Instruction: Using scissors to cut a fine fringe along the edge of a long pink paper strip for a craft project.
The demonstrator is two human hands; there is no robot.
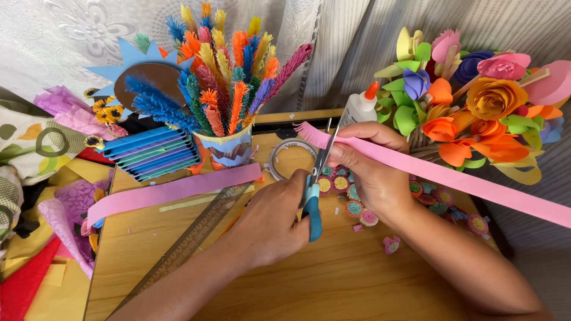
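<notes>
My left hand [270, 223] grips blue-handled scissors [313, 208], whose blades point up and are at the edge of a long pink paper strip [476, 183]. My right hand [369, 172] pinches that strip near its left end, which is cut into a fine fringe [308, 133]. The strip runs off to the right, above the wooden table [333, 279]. Both hands meet over the middle of the table.
A second pink strip [172, 191] and a metal ruler [190, 238] lie at the left. A tape roll [285, 156], a glue bottle [360, 107], small rolled paper discs [357, 208], a cup of fringed paper stems [229, 89] and a paper flower bouquet [482, 101] ring the hands.
</notes>
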